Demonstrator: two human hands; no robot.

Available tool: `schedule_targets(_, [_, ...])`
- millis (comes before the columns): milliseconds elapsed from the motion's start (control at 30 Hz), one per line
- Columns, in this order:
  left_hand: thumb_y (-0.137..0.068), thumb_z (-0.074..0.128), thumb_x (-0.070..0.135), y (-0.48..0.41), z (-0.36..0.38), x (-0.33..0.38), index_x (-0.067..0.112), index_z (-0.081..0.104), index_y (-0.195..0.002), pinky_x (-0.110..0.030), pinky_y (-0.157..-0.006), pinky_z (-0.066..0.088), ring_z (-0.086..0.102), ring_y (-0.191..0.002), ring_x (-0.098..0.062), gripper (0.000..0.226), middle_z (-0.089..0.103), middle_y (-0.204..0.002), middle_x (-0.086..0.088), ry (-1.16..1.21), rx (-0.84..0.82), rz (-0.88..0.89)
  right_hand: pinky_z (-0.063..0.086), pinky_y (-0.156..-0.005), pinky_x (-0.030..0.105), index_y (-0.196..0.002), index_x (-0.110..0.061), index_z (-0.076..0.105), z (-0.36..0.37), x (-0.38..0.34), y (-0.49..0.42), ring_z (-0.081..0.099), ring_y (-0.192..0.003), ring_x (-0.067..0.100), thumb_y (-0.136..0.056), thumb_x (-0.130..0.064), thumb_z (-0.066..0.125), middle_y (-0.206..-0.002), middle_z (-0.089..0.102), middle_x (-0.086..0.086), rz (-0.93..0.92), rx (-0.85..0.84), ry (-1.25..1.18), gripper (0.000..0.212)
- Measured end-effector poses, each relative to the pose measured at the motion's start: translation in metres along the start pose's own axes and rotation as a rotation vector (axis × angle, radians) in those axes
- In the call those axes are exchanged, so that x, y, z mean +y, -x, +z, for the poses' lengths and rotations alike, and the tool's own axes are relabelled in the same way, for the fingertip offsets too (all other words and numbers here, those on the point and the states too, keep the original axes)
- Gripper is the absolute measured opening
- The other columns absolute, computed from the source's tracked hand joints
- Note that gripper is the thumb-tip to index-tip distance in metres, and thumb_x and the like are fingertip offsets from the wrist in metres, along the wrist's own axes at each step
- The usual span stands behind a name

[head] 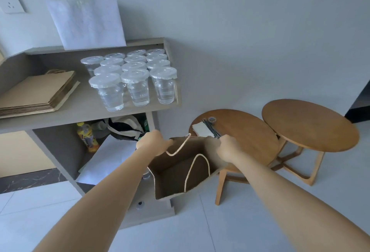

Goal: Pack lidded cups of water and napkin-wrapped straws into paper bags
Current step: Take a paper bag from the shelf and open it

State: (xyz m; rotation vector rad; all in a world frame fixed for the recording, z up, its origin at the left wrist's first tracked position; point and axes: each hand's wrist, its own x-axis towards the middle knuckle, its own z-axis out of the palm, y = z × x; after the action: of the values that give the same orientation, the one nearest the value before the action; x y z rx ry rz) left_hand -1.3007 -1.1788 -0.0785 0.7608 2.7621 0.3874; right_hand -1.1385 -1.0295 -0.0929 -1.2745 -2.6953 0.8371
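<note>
A brown paper bag (176, 173) hangs open in mid-air in front of me, its mouth spread and nothing visible inside; two cord handles droop into it. My left hand (153, 141) grips the bag's left rim and my right hand (228, 147) grips its right rim. Several lidded clear cups of water (136, 77) stand in rows on the grey shelf (84, 109) up and to the left. A stack of white napkins (202, 129) and dark straws (211, 128) lie on the nearer round wooden table (248, 131), just behind the bag.
A pile of flat paper bags (38, 93) lies on the shelf's left side. White sheets (88, 21) lean against the wall. Below the shelf are a yellow bottle (87, 136) and a dark bag (126, 126). A second round table (308, 125) stands further right on the tiled floor.
</note>
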Motion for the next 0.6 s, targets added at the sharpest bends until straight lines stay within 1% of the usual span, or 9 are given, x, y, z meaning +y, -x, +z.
schedule_targets(33, [-0.087, 0.051, 0.058, -0.008, 0.005, 0.007, 0.010, 0.057, -0.079, -0.026, -0.057, 0.044, 0.056, -0.064, -0.018, 0.049, 0.058, -0.070, -0.002, 0.029, -0.029, -0.026, 0.027, -0.045, 0.020, -0.086, -0.007, 0.054, -0.005, 0.012, -0.012, 0.043, -0.061, 0.016, -0.093, -0.001, 0.042, -0.077, 0.046, 0.004, 0.023, 0.008, -0.021, 0.015])
schedule_targets(67, [-0.086, 0.045, 0.065, -0.016, 0.012, 0.017, 0.009, 0.059, -0.089, -0.028, -0.064, 0.046, 0.058, -0.070, -0.019, 0.058, 0.062, -0.079, -0.004, 0.058, -0.055, -0.048, 0.031, -0.048, 0.019, -0.090, -0.007, 0.055, -0.013, 0.025, -0.024, 0.047, -0.065, 0.017, -0.094, -0.002, 0.042, -0.079, 0.047, 0.004, 0.043, 0.019, -0.048, 0.014])
schedule_targets(133, [-0.090, 0.027, 0.069, -0.028, 0.028, 0.039, 0.004, 0.056, -0.118, -0.034, -0.084, 0.046, 0.060, -0.095, -0.027, 0.076, 0.063, -0.110, -0.013, 0.123, -0.080, -0.098, 0.047, -0.067, 0.026, -0.119, -0.001, 0.053, -0.031, 0.050, -0.044, 0.056, -0.089, 0.025, -0.096, -0.005, 0.041, -0.103, 0.055, 0.012, 0.085, 0.035, -0.119, 0.026])
schedule_targets(200, [-0.093, 0.010, 0.066, -0.034, 0.045, 0.061, 0.003, 0.037, -0.141, -0.041, -0.106, 0.034, 0.046, -0.126, -0.034, 0.084, 0.045, -0.141, -0.019, 0.245, -0.113, -0.166, 0.050, -0.089, 0.034, -0.136, 0.001, 0.040, -0.046, 0.071, -0.058, 0.052, -0.115, 0.032, -0.097, -0.004, 0.040, -0.133, 0.048, 0.018, 0.148, 0.039, -0.175, 0.039])
schedule_targets(267, [-0.092, 0.005, 0.067, -0.037, 0.063, 0.089, 0.006, 0.024, -0.148, -0.046, -0.113, 0.026, 0.035, -0.136, -0.037, 0.085, 0.031, -0.151, -0.018, 0.410, -0.240, -0.251, 0.051, -0.088, 0.035, -0.138, 0.003, 0.037, -0.059, 0.094, -0.074, 0.051, -0.117, 0.033, -0.097, -0.002, 0.039, -0.137, 0.045, 0.018, 0.187, 0.042, -0.211, 0.041])
schedule_targets(367, [-0.086, 0.012, 0.075, -0.045, 0.084, 0.125, 0.019, 0.017, -0.150, -0.049, -0.111, 0.028, 0.036, -0.135, -0.040, 0.085, 0.033, -0.151, -0.017, 0.593, -0.517, -0.337, 0.054, -0.080, 0.034, -0.135, 0.003, 0.040, -0.070, 0.124, -0.097, 0.055, -0.108, 0.033, -0.096, 0.000, 0.040, -0.128, 0.051, 0.018, 0.263, 0.038, -0.279, 0.039])
schedule_targets(500, [-0.076, 0.040, 0.077, -0.079, 0.112, 0.159, 0.030, 0.003, -0.151, -0.051, -0.104, 0.037, 0.035, -0.135, -0.042, 0.096, 0.029, -0.153, -0.016, 0.913, -0.698, -0.357, 0.055, -0.084, 0.040, -0.131, 0.002, 0.043, -0.076, 0.156, -0.130, 0.054, -0.099, 0.032, -0.094, 0.002, 0.042, -0.114, 0.052, 0.016, 0.377, 0.028, -0.408, 0.037])
schedule_targets(533, [-0.071, 0.048, 0.077, -0.087, 0.119, 0.165, 0.032, 0.001, -0.151, -0.052, -0.105, 0.037, 0.033, -0.136, -0.041, 0.103, 0.027, -0.153, -0.015, 0.936, -0.723, -0.340, 0.055, -0.085, 0.042, -0.131, 0.002, 0.043, -0.077, 0.161, -0.139, 0.054, -0.100, 0.033, -0.094, 0.002, 0.042, -0.114, 0.052, 0.017, 0.402, 0.039, -0.440, 0.037])
schedule_targets(600, [-0.061, 0.058, 0.073, -0.105, 0.130, 0.180, 0.034, -0.002, -0.150, -0.056, -0.109, 0.032, 0.029, -0.139, -0.038, 0.114, 0.020, -0.157, -0.009, 0.833, -0.737, -0.245, 0.054, -0.088, 0.044, -0.133, 0.002, 0.041, -0.079, 0.172, -0.159, 0.054, -0.108, 0.036, -0.094, 0.004, 0.042, -0.122, 0.052, 0.019, 0.463, 0.056, -0.522, 0.039])
